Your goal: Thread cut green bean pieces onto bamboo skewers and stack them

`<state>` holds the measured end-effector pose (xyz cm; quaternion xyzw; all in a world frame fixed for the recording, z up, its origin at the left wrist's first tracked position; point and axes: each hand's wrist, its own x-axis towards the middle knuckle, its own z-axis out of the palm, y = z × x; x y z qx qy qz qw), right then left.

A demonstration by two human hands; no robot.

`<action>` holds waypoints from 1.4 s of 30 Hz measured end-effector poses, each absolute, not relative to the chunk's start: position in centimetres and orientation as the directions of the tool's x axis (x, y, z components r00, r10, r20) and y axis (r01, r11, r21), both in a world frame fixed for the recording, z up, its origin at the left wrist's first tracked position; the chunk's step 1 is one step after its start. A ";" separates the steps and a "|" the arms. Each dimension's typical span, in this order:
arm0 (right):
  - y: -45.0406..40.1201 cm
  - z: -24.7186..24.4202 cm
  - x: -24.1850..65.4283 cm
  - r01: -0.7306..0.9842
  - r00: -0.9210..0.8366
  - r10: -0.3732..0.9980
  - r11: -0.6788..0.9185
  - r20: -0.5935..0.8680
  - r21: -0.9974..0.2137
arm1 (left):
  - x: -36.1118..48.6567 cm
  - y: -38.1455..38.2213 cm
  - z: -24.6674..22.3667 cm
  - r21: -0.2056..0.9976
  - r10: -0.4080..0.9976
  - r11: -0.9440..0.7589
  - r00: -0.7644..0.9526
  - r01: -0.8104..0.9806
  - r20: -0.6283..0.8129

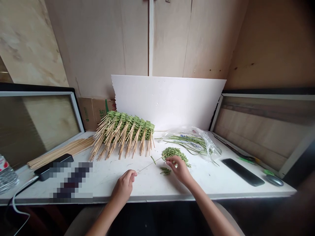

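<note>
Pinched in my left hand (125, 184) is the near end of a thin wooden stick (147, 166), which slants up to the right. My right hand (179, 168) is closed at the stick's far end, beside a pile of short green stem pieces (173, 152); what its fingertips hold is too small to tell. One green piece (153, 160) appears by the middle of the stick. A few more cut pieces (165, 171) lie just left of my right hand. Behind, at centre left, a large stack of skewered green pieces (130, 126) has its bare stick ends pointing forward.
Loose sticks (64, 150) and a black power strip (53, 166) lie at left, with a water bottle (7, 175) at the edge. Long green stems (189, 142) in a clear plastic bag, a black phone (243, 172) and a mouse (274, 180) are at right.
</note>
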<state>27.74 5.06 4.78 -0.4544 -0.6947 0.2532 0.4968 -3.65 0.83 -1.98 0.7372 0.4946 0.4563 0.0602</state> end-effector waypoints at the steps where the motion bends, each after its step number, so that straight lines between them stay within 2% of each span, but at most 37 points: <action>1: 5.2 4.8 27.8 0.305 -0.049 0.912 0.401 0.407 -0.864 | -3.6 0.8 -2.0 0.539 0.782 -0.507 0.096 0.672 0.616; 3: 5.5 4.8 27.9 0.127 -0.013 0.957 0.289 0.290 -0.949 | -3.7 0.8 -2.0 0.538 0.779 -0.513 0.098 0.669 0.620; 6: 5.3 5.0 27.5 -0.155 -0.059 0.984 0.158 0.169 -0.975 | -3.7 0.8 -2.0 0.539 0.777 -0.523 0.109 0.660 0.620; 8: 5.0 5.3 27.1 -0.269 -0.097 0.988 0.090 0.120 -0.959 | -3.8 0.7 -2.0 0.540 0.775 -0.530 0.115 0.654 0.622; 10: 4.5 5.6 26.7 -0.312 -0.113 0.989 0.055 0.094 -0.948 | -3.8 0.7 -1.9 0.537 0.773 -0.534 0.118 0.653 0.624; 24: 4.5 5.2 26.6 -0.306 -0.056 0.996 0.047 0.068 -0.951 | -3.7 0.4 -1.4 0.509 0.767 -0.525 0.120 0.682 0.631; 33: 4.6 4.8 26.8 -0.149 0.003 0.986 0.166 0.168 -0.975 | -3.9 0.6 -1.8 0.517 0.784 -0.514 0.130 0.685 0.607; 42: 4.2 4.5 25.6 -0.175 0.006 0.984 0.175 0.176 -0.969 | -3.9 0.3 -1.5 0.509 0.781 -0.515 0.134 0.689 0.609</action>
